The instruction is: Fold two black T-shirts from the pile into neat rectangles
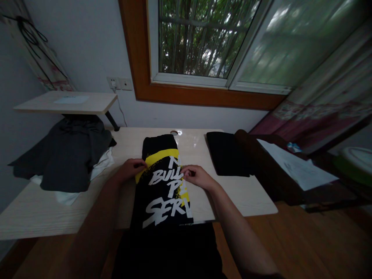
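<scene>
A black T-shirt [161, 190] with yellow and white print lies in a long narrow strip across the desk, its lower end reaching the front edge. My left hand [134, 169] is at the shirt's left edge, with thumb and fingers closed on the cloth beside the yellow band. On the opposite edge my right hand [197, 176] pinches the fabric next to the white lettering. The fingertips of both hands are partly hidden in shadow. To the right lies a folded black garment [228, 154], apart from my right hand.
Dark grey and white clothes [78, 155] are heaped on the left under a raised shelf [66, 101]. The pale wooden desk [232, 193] ends at a rounded front right corner. Beyond it, papers [293, 164] rest on a dark surface. A window [209, 42] is behind the desk.
</scene>
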### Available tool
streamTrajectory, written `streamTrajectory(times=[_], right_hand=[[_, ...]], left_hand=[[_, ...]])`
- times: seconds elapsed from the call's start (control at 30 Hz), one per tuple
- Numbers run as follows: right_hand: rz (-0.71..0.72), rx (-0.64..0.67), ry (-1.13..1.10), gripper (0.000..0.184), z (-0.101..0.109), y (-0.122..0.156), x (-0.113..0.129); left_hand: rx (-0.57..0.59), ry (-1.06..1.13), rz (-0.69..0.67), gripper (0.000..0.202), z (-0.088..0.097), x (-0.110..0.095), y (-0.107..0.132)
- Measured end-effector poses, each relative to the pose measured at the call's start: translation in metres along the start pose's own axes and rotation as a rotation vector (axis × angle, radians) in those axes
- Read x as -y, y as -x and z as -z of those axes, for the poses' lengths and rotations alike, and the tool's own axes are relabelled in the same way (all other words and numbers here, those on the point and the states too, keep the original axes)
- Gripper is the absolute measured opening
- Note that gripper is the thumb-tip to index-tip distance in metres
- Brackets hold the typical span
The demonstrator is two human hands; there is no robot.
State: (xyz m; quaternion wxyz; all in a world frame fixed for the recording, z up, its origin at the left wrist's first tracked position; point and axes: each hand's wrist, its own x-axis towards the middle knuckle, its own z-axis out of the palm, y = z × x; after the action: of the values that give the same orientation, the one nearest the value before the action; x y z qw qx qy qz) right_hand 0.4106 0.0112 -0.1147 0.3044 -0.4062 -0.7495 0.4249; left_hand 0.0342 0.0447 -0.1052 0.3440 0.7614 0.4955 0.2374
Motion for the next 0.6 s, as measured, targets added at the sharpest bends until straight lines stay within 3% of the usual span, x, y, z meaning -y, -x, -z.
streamTrajectory(times=[0.17, 0.23, 0.47, 0.6], right_hand=[[0.096, -0.156, 0.221, 0.032, -0.003, -0.001, 0.006], [0.143, -0.175, 0.295, 0.034, -0.004, -0.002, 0.006], [0.174, -0.131, 0.284, 0.013, -0.002, -0.003, 0.003], [0.168, -0.009, 0.205, 0.004, 0.004, -0.003, 0.007]], left_hand=[[-0.225, -0.174, -0.006, 0.037, -0.010, 0.001, -0.008], [-0.261, -0.221, -0.023, 0.036, -0.013, 0.002, -0.011], [-0.127, -0.161, -0.039, 0.030, -0.010, 0.003, -0.005], [-0.030, -0.119, -0.041, 0.027, -0.005, -0.001, 0.000]])
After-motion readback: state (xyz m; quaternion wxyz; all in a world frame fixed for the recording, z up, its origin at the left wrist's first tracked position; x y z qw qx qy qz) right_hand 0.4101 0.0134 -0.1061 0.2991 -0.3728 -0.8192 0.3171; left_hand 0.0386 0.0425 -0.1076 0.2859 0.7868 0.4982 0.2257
